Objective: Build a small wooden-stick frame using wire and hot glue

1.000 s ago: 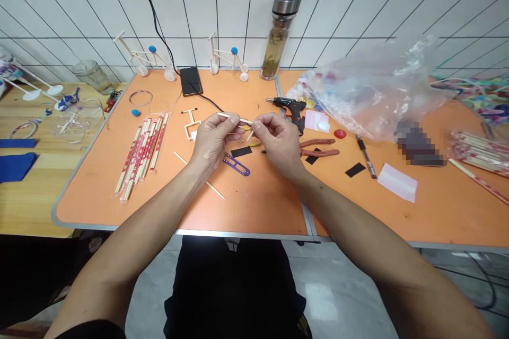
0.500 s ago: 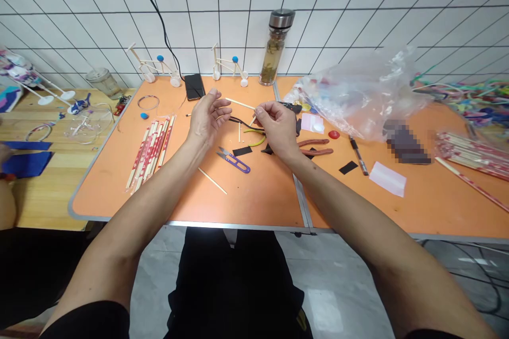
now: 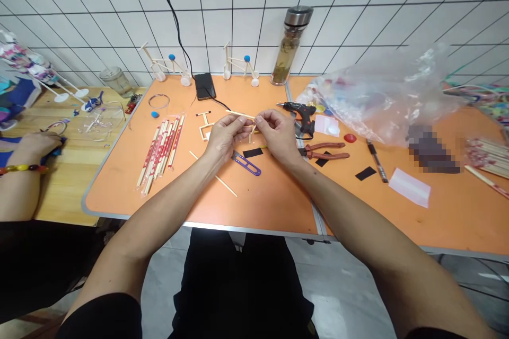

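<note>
My left hand (image 3: pixel 226 135) and my right hand (image 3: pixel 278 132) meet above the orange table (image 3: pixel 262 196), both pinching a thin wooden stick (image 3: pixel 239 114) that pokes out to the left of the fingers. A short stick piece hangs below the right fingers. Purple thread snips (image 3: pixel 247 163) lie just under my left hand, and a loose stick (image 3: pixel 217 176) lies nearer the table's front edge. A small wooden frame (image 3: pixel 204 123) rests to the left of my left hand.
Wrapped chopsticks (image 3: pixel 161 151) lie to the left. A black glue gun (image 3: pixel 301 111), red pliers (image 3: pixel 324 151), a pen (image 3: pixel 376 161) and a clear plastic bag (image 3: pixel 382 98) sit to the right. A bottle (image 3: pixel 290 45), phone (image 3: pixel 204 86) and stick models stand by the wall. Another person's hand (image 3: pixel 34 145) rests on the left wooden table.
My left hand, lifted away with fingers apart half a second ago, has come back and closed on the stick beside my right hand. Another person's arm has come in at the left.
</note>
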`<state>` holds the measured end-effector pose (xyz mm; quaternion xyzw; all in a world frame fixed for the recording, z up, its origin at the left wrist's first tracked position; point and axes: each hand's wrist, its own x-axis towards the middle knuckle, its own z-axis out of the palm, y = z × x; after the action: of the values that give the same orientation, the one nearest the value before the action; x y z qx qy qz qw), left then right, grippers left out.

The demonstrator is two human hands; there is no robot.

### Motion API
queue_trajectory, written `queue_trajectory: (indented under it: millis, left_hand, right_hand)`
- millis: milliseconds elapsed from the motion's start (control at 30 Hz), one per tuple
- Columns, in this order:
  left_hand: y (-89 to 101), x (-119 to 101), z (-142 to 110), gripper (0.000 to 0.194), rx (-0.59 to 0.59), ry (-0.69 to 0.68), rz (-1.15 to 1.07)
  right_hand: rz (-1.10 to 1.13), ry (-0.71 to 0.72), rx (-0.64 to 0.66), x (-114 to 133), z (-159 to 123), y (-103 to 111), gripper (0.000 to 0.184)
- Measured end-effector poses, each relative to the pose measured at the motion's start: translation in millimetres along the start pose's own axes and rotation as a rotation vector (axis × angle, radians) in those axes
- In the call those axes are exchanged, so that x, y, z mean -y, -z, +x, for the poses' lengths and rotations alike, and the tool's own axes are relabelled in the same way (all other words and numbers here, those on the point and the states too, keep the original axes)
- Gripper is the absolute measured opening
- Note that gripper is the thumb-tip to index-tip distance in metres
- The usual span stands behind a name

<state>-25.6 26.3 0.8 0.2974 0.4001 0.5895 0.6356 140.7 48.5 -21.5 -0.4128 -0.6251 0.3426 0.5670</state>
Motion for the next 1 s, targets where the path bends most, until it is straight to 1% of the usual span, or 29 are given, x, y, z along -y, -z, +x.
queue_trajectory:
  millis: [167,400,567,733,833,1000]
  left_hand:
    - [1.5,0.5,0.8,0.02,-0.036,-0.005,-0.05]
    - [-0.9,-1.0,-0.9,0.023,-0.062,0.012,-0.029]
    - [0.1,1.0,0.5,0.023,-0.069,0.003,-0.006]
    - [-0.3,3.0,0.0,0.022,-0.05,-0.003,-0.017]
    - [-1.5,2.7,-0.8,0.024,-0.06,-0.008,-0.022]
    - [-2.6,2.6,-1.8,0.026,-0.085,-0.007,-0.012]
  right_hand:
    - [-0.039,0.029,0.009,1.4,-4.6,-1.2,0.036]
    - [-0.051,0.033,0.004,2.7,-5.4,-0.5,0.038]
    - [-0.056,0.024,0.011,4.1,-5.3,-1.5,0.044]
    - [-0.066,0.019,0.005,4.2,-6.4,-2.7,0.038]
    - [-0.052,0.016,0.001,3.8,-7.0,-3.1,0.034]
    - [-0.042,0.014,0.01,3.7,-7.4,-3.2,0.04]
